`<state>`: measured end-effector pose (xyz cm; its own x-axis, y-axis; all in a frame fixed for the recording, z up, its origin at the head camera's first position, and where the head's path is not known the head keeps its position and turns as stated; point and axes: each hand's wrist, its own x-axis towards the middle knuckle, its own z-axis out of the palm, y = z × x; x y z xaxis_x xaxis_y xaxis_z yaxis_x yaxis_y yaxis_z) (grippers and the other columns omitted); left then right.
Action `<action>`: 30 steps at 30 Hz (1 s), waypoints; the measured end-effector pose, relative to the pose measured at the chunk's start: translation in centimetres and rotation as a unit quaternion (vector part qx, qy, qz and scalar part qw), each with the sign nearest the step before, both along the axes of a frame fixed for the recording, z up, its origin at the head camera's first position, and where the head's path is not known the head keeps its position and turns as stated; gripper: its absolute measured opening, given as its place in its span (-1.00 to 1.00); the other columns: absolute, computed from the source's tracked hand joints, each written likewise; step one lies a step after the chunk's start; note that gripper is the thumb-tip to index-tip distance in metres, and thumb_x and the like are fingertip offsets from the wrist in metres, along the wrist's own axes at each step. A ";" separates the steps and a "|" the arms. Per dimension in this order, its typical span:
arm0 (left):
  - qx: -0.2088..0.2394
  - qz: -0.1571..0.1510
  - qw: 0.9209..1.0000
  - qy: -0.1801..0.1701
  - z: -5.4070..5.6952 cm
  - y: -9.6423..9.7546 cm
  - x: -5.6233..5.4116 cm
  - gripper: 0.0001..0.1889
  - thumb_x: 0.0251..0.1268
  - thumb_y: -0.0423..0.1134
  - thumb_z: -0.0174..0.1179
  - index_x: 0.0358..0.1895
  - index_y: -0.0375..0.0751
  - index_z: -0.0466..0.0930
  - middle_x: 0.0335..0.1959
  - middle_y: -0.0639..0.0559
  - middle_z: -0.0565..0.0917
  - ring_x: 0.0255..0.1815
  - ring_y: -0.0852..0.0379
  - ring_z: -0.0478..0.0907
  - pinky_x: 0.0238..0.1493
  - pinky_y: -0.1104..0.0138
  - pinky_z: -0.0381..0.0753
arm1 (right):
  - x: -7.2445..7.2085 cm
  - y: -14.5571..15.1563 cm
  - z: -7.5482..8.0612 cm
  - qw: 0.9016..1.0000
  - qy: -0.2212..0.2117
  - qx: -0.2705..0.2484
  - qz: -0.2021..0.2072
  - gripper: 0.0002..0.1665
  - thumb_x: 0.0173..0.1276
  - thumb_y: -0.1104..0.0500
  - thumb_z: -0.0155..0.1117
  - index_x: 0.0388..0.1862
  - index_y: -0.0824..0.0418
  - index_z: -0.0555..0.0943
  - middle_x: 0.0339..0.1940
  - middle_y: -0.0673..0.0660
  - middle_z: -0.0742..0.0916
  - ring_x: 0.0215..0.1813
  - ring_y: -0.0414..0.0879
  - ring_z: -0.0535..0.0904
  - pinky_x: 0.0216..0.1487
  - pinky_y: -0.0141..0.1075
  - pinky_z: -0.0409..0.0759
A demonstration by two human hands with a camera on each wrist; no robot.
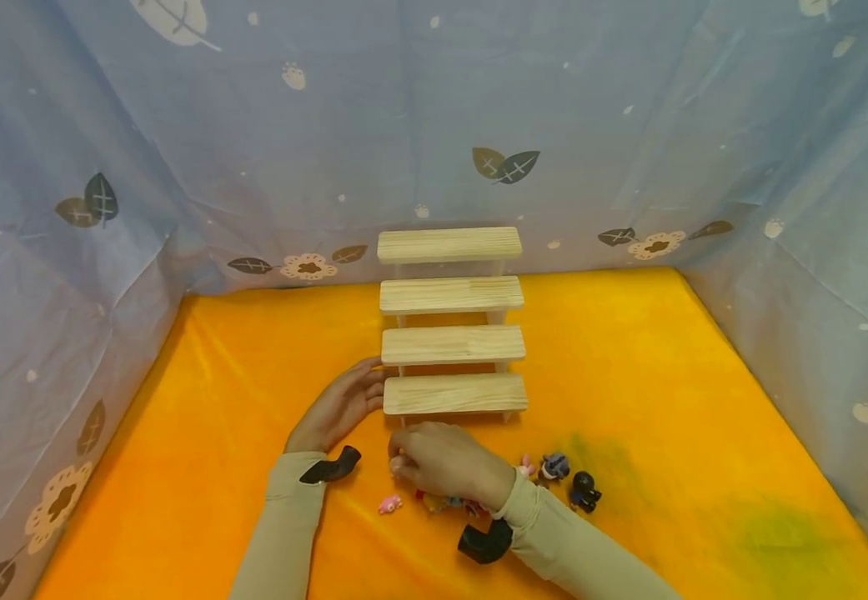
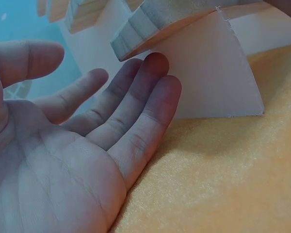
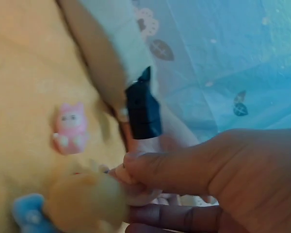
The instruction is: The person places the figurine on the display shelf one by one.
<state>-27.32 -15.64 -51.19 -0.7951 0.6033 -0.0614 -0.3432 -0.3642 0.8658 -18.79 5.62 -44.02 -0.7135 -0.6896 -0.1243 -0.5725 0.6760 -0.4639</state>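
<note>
My left hand is beside the lower left of a four-tier wooden display stand, palm turned up. In the left wrist view its straight fingers reach under the end of a board, right at the white side panel. In front of the lowest tier, my right hand hovers with bent fingers. The right wrist view has its thumb against the fingers; I cannot tell what is between them. Below it lie a pink toy figure, a blurred yellow one and a blue one.
To the right of the right wrist, several small figures lie on the orange cloth, among them a dark-haired one and a black one. Black straps cross both wrists. A patterned blue-grey curtain encloses the back and sides.
</note>
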 end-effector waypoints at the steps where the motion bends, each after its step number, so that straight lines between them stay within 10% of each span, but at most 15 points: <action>1: -0.002 0.001 1.000 0.001 0.0 0.0 0.0 -0.46 0.72 -0.05 -0.28 0.58 -0.22 0.08 0.57 -0.47 0.09 0.29 0.03 0.56 0.28 0.25 0.59 | 0.0 0.0 0.2 1.000 -0.001 0.000 0.000 -0.88 0.51 0.04 0.25 -0.12 -0.01 0.70 -0.33 -0.10 0.67 -0.43 -0.35 0.43 -0.39 -0.48 0.44; 18: -0.033 0.014 0.999 0.000 0.1 -0.2 0.4 -0.50 0.71 -0.01 -0.26 0.51 -0.17 0.09 0.54 -0.35 0.20 0.26 0.07 0.55 0.25 0.28 0.59 | -0.4 3.3 4.8 0.993 -0.053 -0.109 0.010 -0.68 0.55 -0.11 0.16 0.13 -0.05 0.64 -0.04 -0.15 0.67 -0.08 -0.18 0.54 -0.03 -0.39 0.53; 30: -0.021 0.023 0.999 -0.019 0.2 0.1 0.3 -0.49 0.71 -0.02 -0.23 0.50 -0.20 0.07 0.47 -0.21 0.32 0.26 0.07 0.57 0.26 0.27 0.60 | -0.1 7.2 7.8 0.985 0.013 -0.170 -0.027 -0.66 0.52 -0.12 0.20 0.14 -0.04 0.62 0.01 -0.19 0.66 -0.01 -0.26 0.54 0.05 -0.29 0.63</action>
<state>-27.03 -15.53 -50.95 -0.8187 0.5624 -0.1161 -0.3596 -0.3444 0.8672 -18.89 12.78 -36.22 -0.7504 -0.6489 0.1260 -0.5547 0.5145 -0.6539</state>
